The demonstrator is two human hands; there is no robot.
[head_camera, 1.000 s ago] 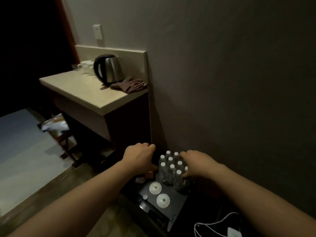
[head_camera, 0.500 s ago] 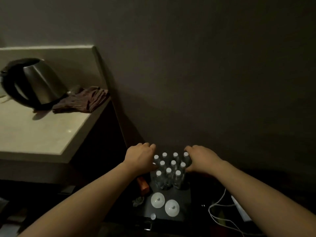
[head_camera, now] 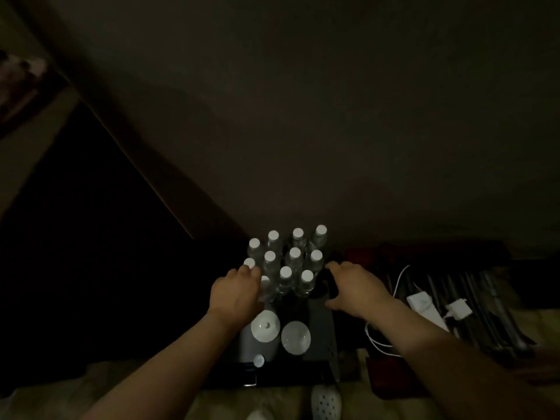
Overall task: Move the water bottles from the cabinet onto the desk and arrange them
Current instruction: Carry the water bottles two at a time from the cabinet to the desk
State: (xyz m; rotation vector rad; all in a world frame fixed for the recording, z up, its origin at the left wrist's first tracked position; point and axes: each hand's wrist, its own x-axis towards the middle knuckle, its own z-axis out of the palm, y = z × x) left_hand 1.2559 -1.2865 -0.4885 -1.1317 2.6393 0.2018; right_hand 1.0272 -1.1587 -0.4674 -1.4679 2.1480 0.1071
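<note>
Standing upright in tight cluster, water bottles (head_camera: 289,262) with white caps, on dark cabinet top (head_camera: 321,316) against wall. Left hand (head_camera: 235,292) at cluster's left edge, fingers curled on nearest bottles. Right hand (head_camera: 354,286) just right of cluster, fingers bent over dark object; grip cannot tell. Two white lids (head_camera: 280,330) just in front of cluster. White charger (head_camera: 424,304) further right.

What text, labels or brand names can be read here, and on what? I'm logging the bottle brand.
None can be read.
water bottles: white caps are plain; any label on the sides is too dark and blurred to read.
white charger: no legible marking.
round white lids: plain.
</note>
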